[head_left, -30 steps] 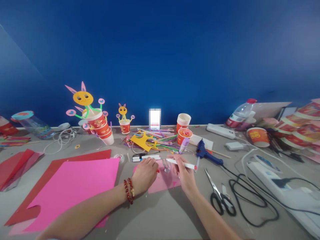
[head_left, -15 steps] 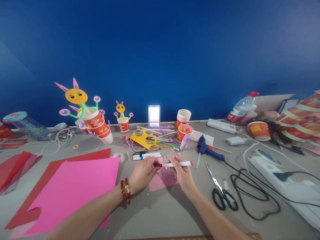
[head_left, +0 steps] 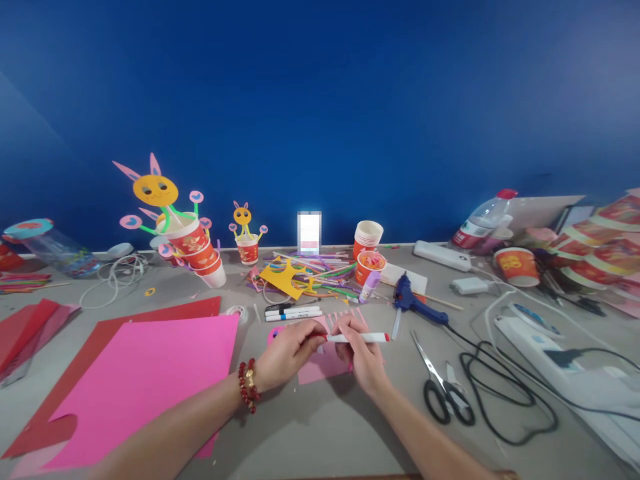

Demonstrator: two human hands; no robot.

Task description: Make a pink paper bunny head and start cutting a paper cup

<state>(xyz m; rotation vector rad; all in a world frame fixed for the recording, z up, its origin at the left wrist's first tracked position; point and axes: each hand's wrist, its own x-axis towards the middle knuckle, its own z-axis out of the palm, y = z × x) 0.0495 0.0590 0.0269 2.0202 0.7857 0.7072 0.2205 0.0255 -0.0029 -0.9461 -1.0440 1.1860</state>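
So the slim white plastic marker with a red end (head_left: 373, 337) is up in the air between the two hands, lying roughly level over a pale pink paper sheet (head_left: 320, 370). The right hand (head_left: 364, 353) has its grip clamped on the white barrel, and the left hand (head_left: 287, 352) has its grip pinched on the red plastic cap (head_left: 325, 339) at the other end. Fingers hide a lot there, so I honestly can't tell if the cap is fully seated.

Just behind the left hand, a few white-barrelled markers (head_left: 300, 310) lie on the grey surface (head_left: 300, 437). Past those there's a yellow paper sheet with round cutouts (head_left: 290, 285). Over to the right you've got a dark blue glue gun (head_left: 423, 307) and black-handled metal scissors (head_left: 436, 380); to the left, a big hot-pink paper sheet (head_left: 155, 373) overlaps a dark red one (head_left: 107, 333).
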